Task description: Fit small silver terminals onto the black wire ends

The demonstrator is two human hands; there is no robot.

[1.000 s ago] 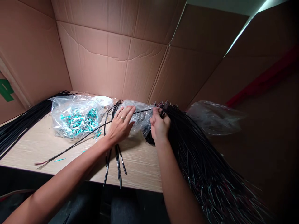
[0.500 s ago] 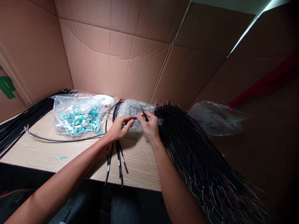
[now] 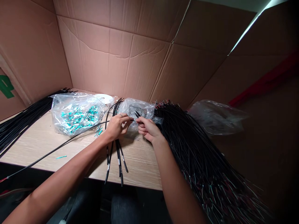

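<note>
Closest in, thin black cables with silvery bands (image 3: 119, 165) reach the front edge of the pale wood-grain surface (image 3: 142, 168). One long, slim black cable (image 3: 63, 144) slants in from the left, its red end past that edge, up to the left hand (image 3: 116, 126), whose grip pinches it. Just beside, the right hand (image 3: 149, 129) has its grip closed around a small, black, pointed object (image 3: 137, 114); I can't tell whether that touches the cable. Behind stands a clear plastic bag of silvery bits (image 3: 126, 105), then a brown cardboard wall (image 3: 98, 68).

The left hand (image 3: 116, 127) and right hand (image 3: 149, 128) pinch just beside each other, forearms (image 3: 76, 168) angled inward.
</note>
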